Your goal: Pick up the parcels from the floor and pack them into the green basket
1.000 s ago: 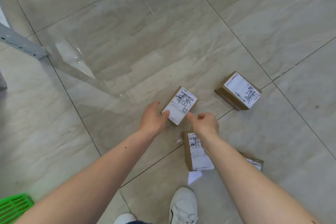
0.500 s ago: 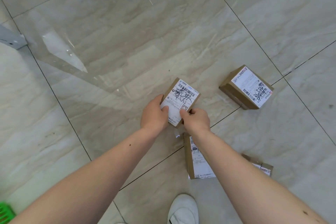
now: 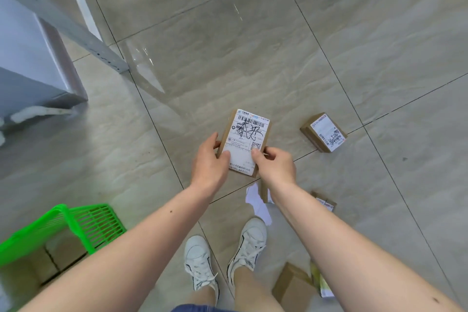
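Note:
A small brown parcel with a white shipping label is held up above the floor, label facing me. My left hand grips its lower left edge and my right hand grips its lower right corner. The green basket stands at the lower left with brown boxes inside it. A second labelled parcel lies on the floor to the right. Another parcel lies under my right wrist, mostly hidden, with one more just beyond my right forearm. A further box lies by my right foot.
A grey metal shelf leg and a grey cabinet base stand at the upper left. My white shoes are on the tiled floor below the held parcel. A loose white paper lies near the hidden parcel.
Both hands closed on the parcel and lifted it off the floor. My view has risen and pulled back, bringing the basket, my shoes and the cabinet into sight.

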`<action>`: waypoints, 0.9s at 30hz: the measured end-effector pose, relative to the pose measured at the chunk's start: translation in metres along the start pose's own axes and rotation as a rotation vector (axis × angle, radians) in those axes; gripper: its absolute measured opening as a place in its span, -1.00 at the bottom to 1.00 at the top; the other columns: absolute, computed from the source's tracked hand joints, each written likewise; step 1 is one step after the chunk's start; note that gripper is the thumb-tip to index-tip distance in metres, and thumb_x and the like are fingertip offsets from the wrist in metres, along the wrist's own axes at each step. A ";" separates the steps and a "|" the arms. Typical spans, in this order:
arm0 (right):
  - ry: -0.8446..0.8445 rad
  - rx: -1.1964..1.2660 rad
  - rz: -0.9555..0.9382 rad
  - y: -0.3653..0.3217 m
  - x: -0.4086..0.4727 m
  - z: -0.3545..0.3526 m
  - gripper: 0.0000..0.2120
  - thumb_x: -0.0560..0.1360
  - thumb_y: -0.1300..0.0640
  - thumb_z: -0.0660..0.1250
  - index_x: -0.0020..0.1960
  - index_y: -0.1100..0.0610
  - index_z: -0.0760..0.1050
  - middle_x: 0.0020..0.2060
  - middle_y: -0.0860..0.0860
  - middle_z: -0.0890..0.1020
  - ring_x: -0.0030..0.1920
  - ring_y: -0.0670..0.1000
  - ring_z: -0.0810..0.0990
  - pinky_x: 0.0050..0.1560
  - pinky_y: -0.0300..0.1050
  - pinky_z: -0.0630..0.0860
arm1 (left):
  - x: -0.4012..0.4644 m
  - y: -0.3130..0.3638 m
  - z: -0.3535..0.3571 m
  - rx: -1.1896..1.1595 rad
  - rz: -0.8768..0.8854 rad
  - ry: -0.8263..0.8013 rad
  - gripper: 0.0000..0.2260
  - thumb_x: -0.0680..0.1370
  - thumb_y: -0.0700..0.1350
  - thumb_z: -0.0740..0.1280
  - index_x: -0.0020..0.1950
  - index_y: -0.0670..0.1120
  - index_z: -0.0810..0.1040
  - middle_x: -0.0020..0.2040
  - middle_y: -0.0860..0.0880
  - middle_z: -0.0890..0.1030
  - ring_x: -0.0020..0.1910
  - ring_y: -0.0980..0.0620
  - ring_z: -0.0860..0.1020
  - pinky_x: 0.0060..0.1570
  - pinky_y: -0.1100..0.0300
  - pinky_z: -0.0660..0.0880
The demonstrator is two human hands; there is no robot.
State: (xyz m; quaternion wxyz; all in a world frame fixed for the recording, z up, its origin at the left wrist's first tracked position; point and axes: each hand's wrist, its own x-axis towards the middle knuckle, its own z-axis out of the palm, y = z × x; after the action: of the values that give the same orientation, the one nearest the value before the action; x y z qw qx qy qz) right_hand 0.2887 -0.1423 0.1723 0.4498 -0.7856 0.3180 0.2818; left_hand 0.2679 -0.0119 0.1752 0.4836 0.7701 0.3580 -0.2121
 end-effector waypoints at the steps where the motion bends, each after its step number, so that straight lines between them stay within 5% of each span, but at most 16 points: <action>1: 0.000 0.005 -0.013 -0.012 -0.014 -0.003 -0.83 0.48 -0.01 0.38 -0.07 0.06 0.66 -0.13 -0.03 0.73 -0.05 0.05 0.67 0.02 -0.06 0.57 | -0.009 0.007 -0.013 -0.013 0.009 0.003 -0.46 0.52 -0.15 0.27 0.52 -0.02 0.28 0.36 0.00 0.49 0.26 -0.03 0.52 0.30 -0.06 0.45; 8: -0.020 0.027 -0.127 -0.075 -0.104 0.001 -0.86 0.47 -0.01 0.39 -0.13 0.04 0.64 -0.21 -0.09 0.72 -0.09 0.02 0.69 -0.01 -0.03 0.58 | -0.071 0.040 -0.108 -0.003 0.077 0.035 -0.43 0.47 -0.02 0.29 0.49 -0.02 0.31 0.29 -0.02 0.49 0.18 -0.06 0.56 0.23 -0.10 0.49; 12: -0.044 0.036 -0.162 -0.091 -0.145 0.014 -0.84 0.48 0.00 0.38 -0.10 0.08 0.65 -0.19 -0.07 0.73 -0.09 0.03 0.69 -0.01 0.00 0.60 | -0.100 0.043 -0.153 0.001 0.123 0.058 -0.63 0.52 -0.07 0.29 0.33 0.08 0.50 0.18 0.00 0.48 0.04 -0.02 0.57 0.20 -0.03 0.50; 15: -0.081 0.029 -0.191 -0.097 -0.170 0.029 -0.82 0.43 -0.03 0.39 -0.09 0.06 0.67 -0.19 -0.07 0.73 -0.08 0.04 0.70 0.05 0.06 0.62 | -0.116 0.033 -0.178 -0.039 0.109 0.109 -0.61 0.50 -0.06 0.30 0.34 0.07 0.50 0.20 0.02 0.51 0.05 -0.05 0.60 0.18 -0.04 0.52; 20: -0.150 -0.009 -0.230 -0.086 -0.200 0.052 -0.77 0.30 -0.13 0.35 -0.18 -0.03 0.67 -0.23 -0.09 0.74 -0.07 0.03 0.71 0.08 0.10 0.62 | -0.146 0.002 -0.200 -0.070 0.051 0.174 -0.62 0.51 -0.08 0.31 0.34 0.03 0.50 0.23 0.00 0.51 0.11 -0.08 0.58 0.22 -0.03 0.49; 27: -0.241 -0.117 -0.301 -0.051 -0.249 0.072 -0.91 0.43 -0.01 0.37 -0.21 -0.05 0.64 -0.16 -0.09 0.74 -0.02 0.04 0.69 0.13 0.08 0.60 | -0.198 -0.058 -0.208 -0.151 -0.007 0.266 -0.66 0.52 -0.13 0.27 0.30 0.03 0.53 0.20 -0.06 0.50 0.10 -0.09 0.56 0.24 0.00 0.47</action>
State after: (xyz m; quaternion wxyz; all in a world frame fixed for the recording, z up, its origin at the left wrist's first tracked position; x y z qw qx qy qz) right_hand 0.1568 0.0026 0.3490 0.4753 -0.8096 0.1240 0.3213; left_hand 0.0906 0.1223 0.3663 0.4877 0.7516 0.4365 -0.0822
